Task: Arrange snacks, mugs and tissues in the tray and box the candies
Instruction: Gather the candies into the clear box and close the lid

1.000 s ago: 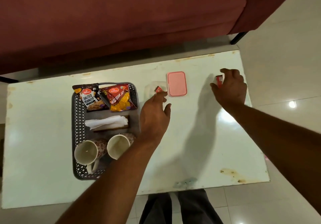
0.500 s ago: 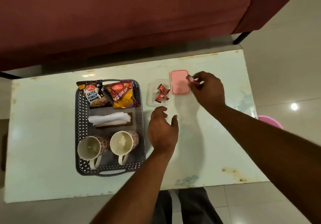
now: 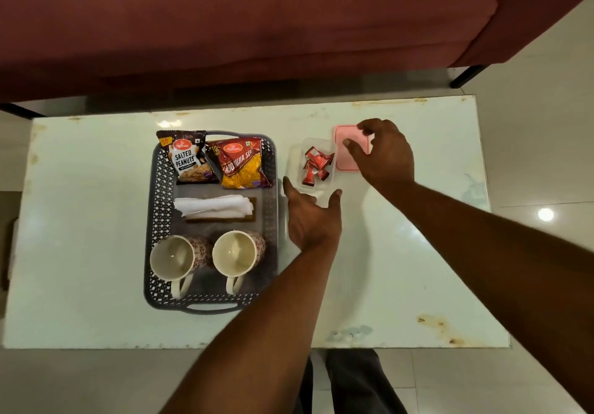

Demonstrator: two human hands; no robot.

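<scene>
- The table [image 3: 96, 220] has a glossy pale top, stained and rust-flecked at the edges.
- The tray [image 3: 154, 208] looks like grey perforated plastic.
- The snack packets [image 3: 218, 159] are shiny printed foil.
- The tissues [image 3: 213, 205] are soft white paper.
- The mugs [image 3: 205, 257] look like glazed ceramic.
- The lid [image 3: 345, 156] is matt pink plastic.
- The box [image 3: 294, 163] is clear plastic.

The white table [image 3: 96, 220] was worn, with rust stains at its edges. On it lay a grey tray [image 3: 151, 220], a clear box [image 3: 294, 159] just beside it, and a pink lid [image 3: 345, 159].
</scene>
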